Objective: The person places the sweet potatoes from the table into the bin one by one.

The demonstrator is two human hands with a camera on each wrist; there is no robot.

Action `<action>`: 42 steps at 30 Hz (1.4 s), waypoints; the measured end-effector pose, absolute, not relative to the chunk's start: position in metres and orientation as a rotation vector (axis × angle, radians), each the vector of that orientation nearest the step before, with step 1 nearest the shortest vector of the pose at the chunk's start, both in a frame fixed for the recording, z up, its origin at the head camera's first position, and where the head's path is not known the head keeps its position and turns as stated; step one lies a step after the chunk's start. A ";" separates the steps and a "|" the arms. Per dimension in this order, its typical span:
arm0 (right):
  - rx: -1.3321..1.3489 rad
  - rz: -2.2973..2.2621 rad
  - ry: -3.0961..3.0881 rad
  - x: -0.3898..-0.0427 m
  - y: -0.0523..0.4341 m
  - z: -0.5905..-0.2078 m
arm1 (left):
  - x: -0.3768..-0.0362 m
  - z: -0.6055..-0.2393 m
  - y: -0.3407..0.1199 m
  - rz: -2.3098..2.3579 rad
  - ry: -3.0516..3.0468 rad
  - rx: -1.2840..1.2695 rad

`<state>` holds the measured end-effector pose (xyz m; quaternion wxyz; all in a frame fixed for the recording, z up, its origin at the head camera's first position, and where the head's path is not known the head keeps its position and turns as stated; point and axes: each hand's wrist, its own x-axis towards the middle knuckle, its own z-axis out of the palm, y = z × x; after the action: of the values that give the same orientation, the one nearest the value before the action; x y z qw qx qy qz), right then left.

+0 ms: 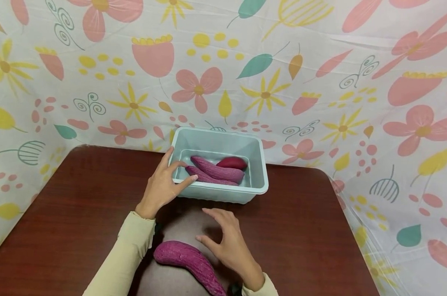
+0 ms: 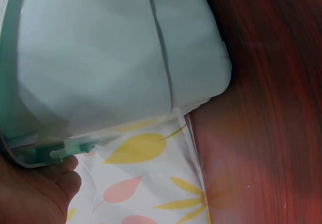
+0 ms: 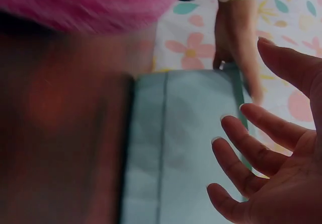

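Sweet potato (image 1: 188, 258) on table, just beside spread right hand (image 1: 228, 242), left hand (image 1: 163, 184) holding bin (image 1: 258, 181) rim

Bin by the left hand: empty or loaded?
Loaded, not full. The pale green bin stands upright and holds three purple sweet potatoes; a fourth sweet potato lies on the table outside it.

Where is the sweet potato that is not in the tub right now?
In the head view, the loose purple sweet potato lies on the brown table at the near edge, between the forearms, just left of the right hand and in front of the tub.
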<state>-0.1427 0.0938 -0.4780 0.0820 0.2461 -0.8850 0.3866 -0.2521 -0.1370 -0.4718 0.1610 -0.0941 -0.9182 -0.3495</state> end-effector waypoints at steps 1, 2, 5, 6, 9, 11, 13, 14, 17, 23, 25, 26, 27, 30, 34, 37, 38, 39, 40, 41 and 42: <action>0.728 1.168 -2.653 -0.140 0.093 -0.481 | -0.252 -0.472 -0.137 -0.998 -2.623 -0.268; 0.724 1.178 -2.661 -0.138 0.092 -0.484 | -0.251 -0.472 -0.137 -0.999 -2.623 -0.270; 0.709 1.192 -2.700 -0.130 0.090 -0.492 | -0.250 -0.472 -0.136 -1.002 -2.625 -0.270; 0.700 1.198 -2.715 -0.127 0.090 -0.495 | -0.249 -0.472 -0.136 -1.002 -2.626 -0.269; 0.688 1.181 -2.755 -0.120 0.089 -0.502 | -0.248 -0.473 -0.136 -1.003 -2.631 -0.270; 0.685 1.149 -2.781 -0.116 0.088 -0.507 | -0.248 -0.474 -0.136 -1.003 -2.634 -0.271; 0.685 1.121 -2.806 -0.113 0.088 -0.512 | -0.247 -0.475 -0.136 -1.002 -2.636 -0.270; 0.684 1.110 -2.817 -0.111 0.088 -0.514 | -0.247 -0.475 -0.136 -1.002 -2.637 -0.272; 0.688 1.091 -2.842 -0.107 0.088 -0.519 | -0.246 -0.476 -0.137 -1.004 -2.637 -0.278; 0.733 1.147 -2.869 -0.101 0.085 -0.520 | -0.244 -0.479 -0.138 -1.010 -2.643 -0.270; 0.768 1.193 -2.877 -0.099 0.084 -0.519 | -0.242 -0.481 -0.138 -1.024 -2.648 -0.265; 0.785 1.215 -2.879 -0.098 0.084 -0.519 | -0.240 -0.482 -0.138 -1.029 -2.651 -0.263; 0.803 1.237 -2.876 -0.096 0.083 -0.519 | -0.240 -0.483 -0.138 -1.034 -2.655 -0.262; 0.842 1.242 -2.864 -0.095 0.081 -0.517 | -0.239 -0.486 -0.137 -1.045 -2.663 -0.263; 0.872 1.226 -2.864 -0.099 0.079 -0.515 | -0.244 -0.483 -0.138 -1.032 -2.647 -0.286; 0.882 1.231 -2.901 -0.104 0.078 -0.512 | -0.250 -0.476 -0.138 -1.024 -2.627 -0.297; 0.881 1.231 -2.916 -0.106 0.078 -0.512 | -0.251 -0.474 -0.139 -1.021 -2.623 -0.297; 0.877 1.235 -2.929 -0.107 0.077 -0.511 | -0.252 -0.473 -0.139 -1.022 -2.619 -0.300; 0.870 1.237 -2.944 -0.108 0.077 -0.511 | -0.253 -0.471 -0.139 -1.024 -2.618 -0.300; 0.863 1.241 -2.955 -0.108 0.077 -0.511 | -0.254 -0.470 -0.139 -1.023 -2.617 -0.302; 0.857 1.246 -2.962 -0.108 0.077 -0.511 | -0.254 -0.469 -0.139 -1.024 -2.617 -0.300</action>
<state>-0.1085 0.0773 -0.5111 -0.0919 0.2567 -0.8869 0.3730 -0.2545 -0.1386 -0.4693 0.1571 -0.1049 -0.9145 -0.3577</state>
